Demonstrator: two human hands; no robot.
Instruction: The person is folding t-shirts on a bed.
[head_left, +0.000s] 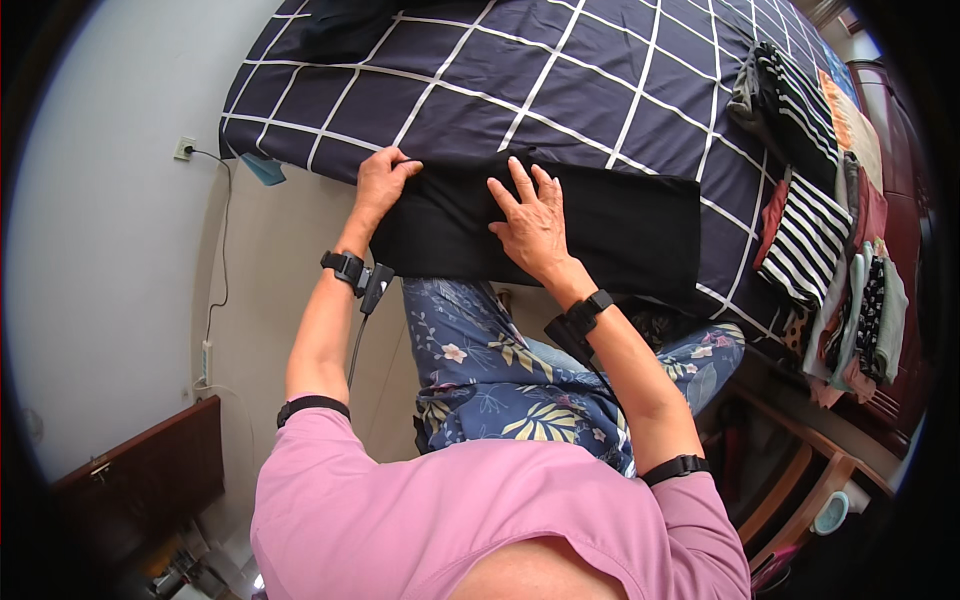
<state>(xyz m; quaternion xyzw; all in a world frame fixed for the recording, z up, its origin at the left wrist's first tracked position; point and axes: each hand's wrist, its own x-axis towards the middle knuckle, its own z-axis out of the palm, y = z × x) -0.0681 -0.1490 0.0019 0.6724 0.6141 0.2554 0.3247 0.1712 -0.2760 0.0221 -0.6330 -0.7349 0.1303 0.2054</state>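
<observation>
A piece of black clothing (630, 225) lies flat in a long folded shape along the near edge of the bed, partly over my lap. My left hand (384, 180) pinches its upper left corner between thumb and fingers. My right hand (531, 217) rests palm down on the middle of the cloth with its fingers spread. Beneath the garment is a dark navy bedspread (585, 97) with a white grid pattern. The cloth's exact kind cannot be told.
Folded clothes, among them a black-and-white striped garment (806, 236), are piled at the bed's right side. Another dark cloth (349, 30) lies at the far left. A cord runs from a wall socket (184, 148). A wooden chair (806, 495) stands lower right.
</observation>
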